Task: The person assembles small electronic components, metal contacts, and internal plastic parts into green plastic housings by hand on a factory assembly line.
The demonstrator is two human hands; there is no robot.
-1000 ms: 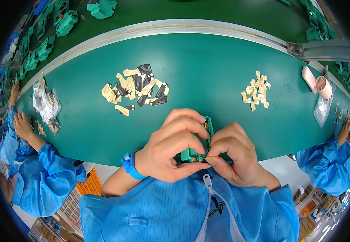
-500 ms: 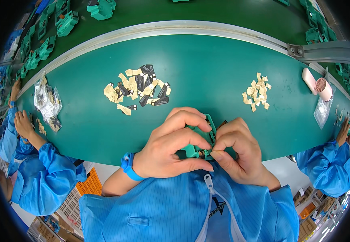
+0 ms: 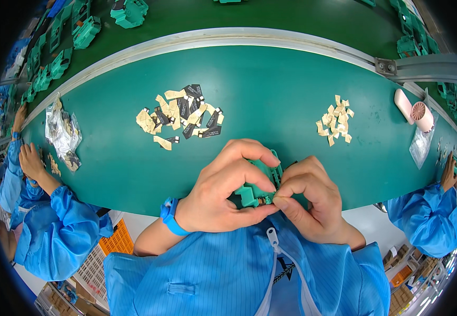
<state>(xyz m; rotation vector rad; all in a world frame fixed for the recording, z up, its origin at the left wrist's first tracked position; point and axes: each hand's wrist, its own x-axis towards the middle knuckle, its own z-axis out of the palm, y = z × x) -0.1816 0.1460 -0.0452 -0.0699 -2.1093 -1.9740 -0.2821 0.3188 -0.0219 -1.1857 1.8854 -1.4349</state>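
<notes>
Green housing (image 3: 248, 196) sat at 6 o'clock over the tabletop (image 3: 270, 100), left hand (image 3: 220, 192) curled around it. Right hand (image 3: 313, 199) pinched together at its 5 o'clock corner; anything between could not be told. Judged step: fine corner work; next move likely called for steady support.

smock (image 3: 202, 268) — blue, pinstriped | zip (image 3: 272, 237), pale | wristband (image 3: 171, 217) — blue, left wrist | hands (image 3: 218, 195) bare

Beyond the housing (image 3: 248, 195), the table (image 3: 270, 100) bears strips (image 3: 183, 109) left (a bag (image 3: 61, 130) farther left) and scraps (image 3: 338, 111) right.
</notes>
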